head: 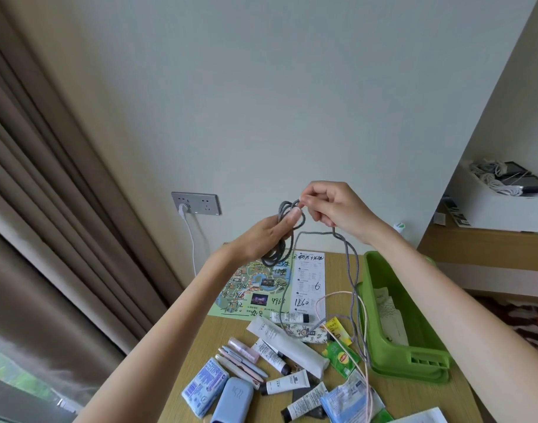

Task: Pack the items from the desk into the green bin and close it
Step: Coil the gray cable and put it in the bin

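Observation:
Raised above the desk, my left hand [269, 236] holds several coils of a grey braided cable [351, 270]. My right hand [332, 207] pinches the same cable at the top of the coils, close to my left thumb. The loose rest of the cable hangs down to the desk and crosses a thin pink cable [364, 328]. The green bin [414, 358] lies open on the desk at the right, with folded paper slips inside. Tubes, pens, tissue packs, tea sachets and a blue case [232, 401] are spread over the wooden desk [200, 340].
A map leaflet with handwriting [255, 288] and a white printed sheet [310, 282] lie at the back of the desk. A wall socket [196, 203] with a white plug is behind. Curtains hang at the left. A white box with cables [500, 193] stands on a shelf at the right.

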{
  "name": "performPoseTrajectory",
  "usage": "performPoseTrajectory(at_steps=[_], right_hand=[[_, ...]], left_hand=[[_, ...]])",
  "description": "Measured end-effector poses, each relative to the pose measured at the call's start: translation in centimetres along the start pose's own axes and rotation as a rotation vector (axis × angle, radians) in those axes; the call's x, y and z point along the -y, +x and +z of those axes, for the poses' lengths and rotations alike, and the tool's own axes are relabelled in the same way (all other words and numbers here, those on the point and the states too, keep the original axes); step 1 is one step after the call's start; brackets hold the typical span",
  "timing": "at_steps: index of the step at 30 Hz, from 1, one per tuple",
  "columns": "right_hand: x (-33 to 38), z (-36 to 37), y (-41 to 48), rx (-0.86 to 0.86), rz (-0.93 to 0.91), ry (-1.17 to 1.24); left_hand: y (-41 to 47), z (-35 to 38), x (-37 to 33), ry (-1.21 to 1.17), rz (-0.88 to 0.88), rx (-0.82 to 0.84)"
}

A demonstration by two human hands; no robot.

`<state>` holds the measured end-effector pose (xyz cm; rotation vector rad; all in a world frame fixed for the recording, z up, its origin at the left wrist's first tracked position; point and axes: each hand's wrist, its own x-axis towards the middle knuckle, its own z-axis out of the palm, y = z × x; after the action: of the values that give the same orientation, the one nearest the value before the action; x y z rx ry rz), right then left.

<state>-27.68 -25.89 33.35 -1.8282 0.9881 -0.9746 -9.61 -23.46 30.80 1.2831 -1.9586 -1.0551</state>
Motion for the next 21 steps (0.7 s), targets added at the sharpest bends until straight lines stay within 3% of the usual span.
performPoseTrajectory(at_steps=[5,11,16,21], right_hand=[[-0.4,0.0,-0.4,-0.015,-0.021,-0.022],[-1.2,0.1,-0.9,-0.02,-0.005,-0.018],[-1.5,0.5,-1.1,0.092,0.002,-0.101],[-1.8,1.0,-0.6,-0.013,-0.052,-0.266]], left_hand=[[0.0,1.0,0.2,0.041,-0.021,0.097],[-0.7,1.1,-0.3,-0.039,-0.128,0.061],[-0.7,0.9,-0.4,-0.054,-0.113,0.036],[-0.6,1.1,-0.1,-0.037,-0.123,0.038]])
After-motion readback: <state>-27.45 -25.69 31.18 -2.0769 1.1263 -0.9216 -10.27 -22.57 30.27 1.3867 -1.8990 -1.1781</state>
